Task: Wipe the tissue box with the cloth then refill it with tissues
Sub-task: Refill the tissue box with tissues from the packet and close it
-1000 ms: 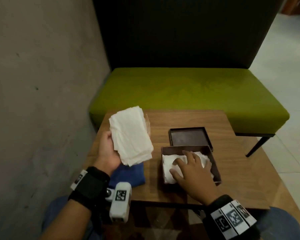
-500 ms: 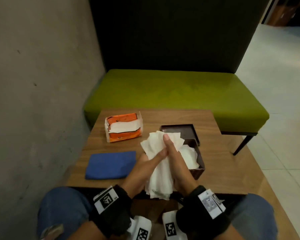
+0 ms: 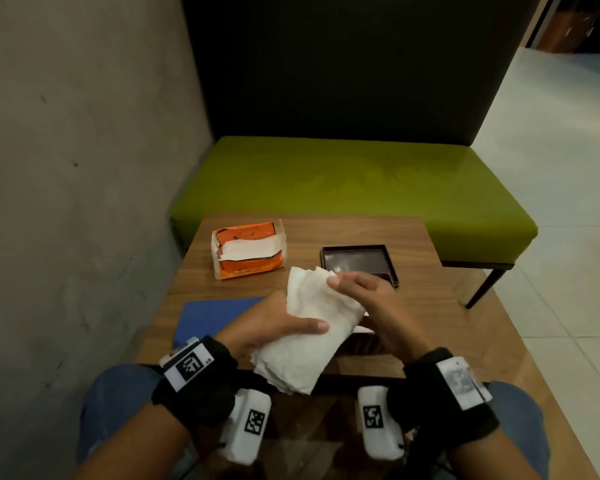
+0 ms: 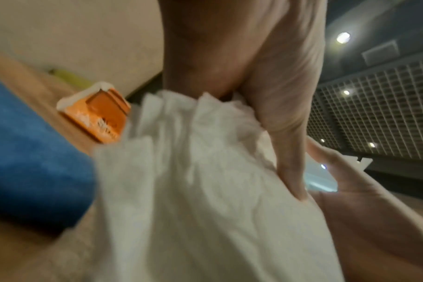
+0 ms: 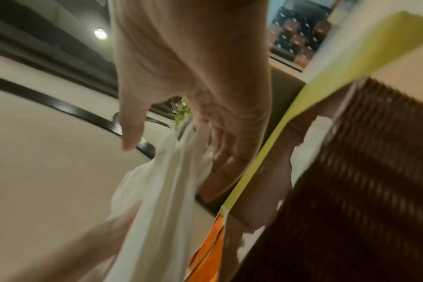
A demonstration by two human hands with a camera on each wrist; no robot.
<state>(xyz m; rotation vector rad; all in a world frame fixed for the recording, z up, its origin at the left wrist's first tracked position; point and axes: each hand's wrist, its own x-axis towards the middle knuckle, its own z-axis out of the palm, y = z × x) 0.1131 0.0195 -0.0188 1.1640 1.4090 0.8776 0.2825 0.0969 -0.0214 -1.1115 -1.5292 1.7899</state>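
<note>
A stack of white tissues (image 3: 309, 334) hangs over the table's near edge, held by both hands. My left hand (image 3: 284, 327) grips its near part, thumb laid across the top. My right hand (image 3: 347, 289) pinches its far end. In the left wrist view the tissues (image 4: 193, 190) fill the middle. The dark brown tissue box (image 3: 361, 346) sits mostly hidden under my right hand; the right wrist view shows the box (image 5: 362, 190) with white tissues (image 5: 309, 145) inside. The blue cloth (image 3: 212, 317) lies flat on the table, left of my hands.
The box's dark lid (image 3: 357, 263) lies just behind the box. A torn orange tissue pack (image 3: 248, 249) stands at the back left of the wooden table (image 3: 447, 323). A green bench (image 3: 343, 181) lies beyond the table, and a grey wall runs along the left.
A second ago my left hand alone held the stack while my right pressed tissues in the box. Both hands then took the stack; it has since tilted flatter, left thumb across it.
</note>
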